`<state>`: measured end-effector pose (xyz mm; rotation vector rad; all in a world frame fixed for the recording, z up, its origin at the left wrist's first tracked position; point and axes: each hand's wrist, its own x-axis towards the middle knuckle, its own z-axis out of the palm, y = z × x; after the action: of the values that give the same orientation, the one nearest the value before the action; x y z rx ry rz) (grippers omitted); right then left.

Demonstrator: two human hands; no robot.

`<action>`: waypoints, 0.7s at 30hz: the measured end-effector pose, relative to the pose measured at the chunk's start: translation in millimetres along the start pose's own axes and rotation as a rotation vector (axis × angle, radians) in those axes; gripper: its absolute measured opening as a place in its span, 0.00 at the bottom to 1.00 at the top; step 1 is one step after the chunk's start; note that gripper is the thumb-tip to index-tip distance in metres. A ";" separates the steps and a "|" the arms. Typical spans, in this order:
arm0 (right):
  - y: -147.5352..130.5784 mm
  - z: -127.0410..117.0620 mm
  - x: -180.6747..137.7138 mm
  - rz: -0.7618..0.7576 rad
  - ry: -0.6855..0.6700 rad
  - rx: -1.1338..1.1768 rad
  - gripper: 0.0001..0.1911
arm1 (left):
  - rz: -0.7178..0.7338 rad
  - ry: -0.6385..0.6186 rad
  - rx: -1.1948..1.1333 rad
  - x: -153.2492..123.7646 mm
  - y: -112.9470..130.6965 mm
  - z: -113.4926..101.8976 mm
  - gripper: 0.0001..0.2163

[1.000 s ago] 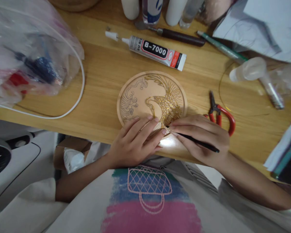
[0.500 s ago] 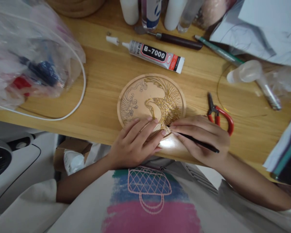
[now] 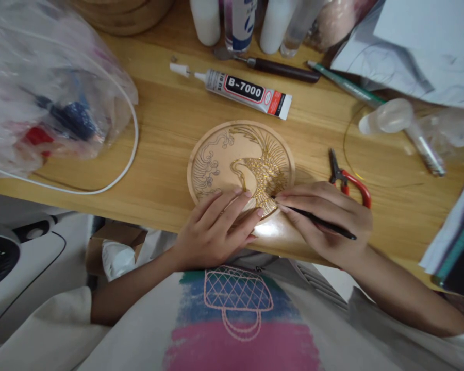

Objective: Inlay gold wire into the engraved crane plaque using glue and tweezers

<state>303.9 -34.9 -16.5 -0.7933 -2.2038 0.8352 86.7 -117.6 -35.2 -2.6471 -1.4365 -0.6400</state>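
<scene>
A round wooden plaque lies on the table, with a bird in gold wire on its right side and dark line drawing on its left. My left hand rests on its lower edge, fingers stretched out and spread. Pinched like a pen in my right hand is a slim black tweezer-like tool. Its tip meets the gold wirework near the plaque's lower right rim; the exact contact point is too small to make out. Red-handled pliers lie just beyond my right hand, partly hidden by it.
A B-7000 glue tube lies behind the plaque, and a dark-handled tool behind that. Bottles line the back. Left sits a plastic bag with a white cable. Thin gold wire curls at right, near papers.
My right hand and the black tool have shifted slightly right along the plaque's lower edge. My left hand stays in place. The whole view has tilted a little.
</scene>
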 end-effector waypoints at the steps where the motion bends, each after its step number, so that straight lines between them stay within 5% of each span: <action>1: 0.0 0.1 0.0 -0.006 0.003 0.006 0.15 | -0.002 0.001 0.004 0.1 0.0 -0.1 0.17; 21: -0.5 4.3 4.4 0.041 -0.078 0.142 0.10 | 0.005 0.014 0.010 0.7 0.0 0.7 0.17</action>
<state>297.9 -33.6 -17.2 -0.7498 -2.1734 1.0463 87.3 -116.9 -35.5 -2.6326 -1.4260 -0.6482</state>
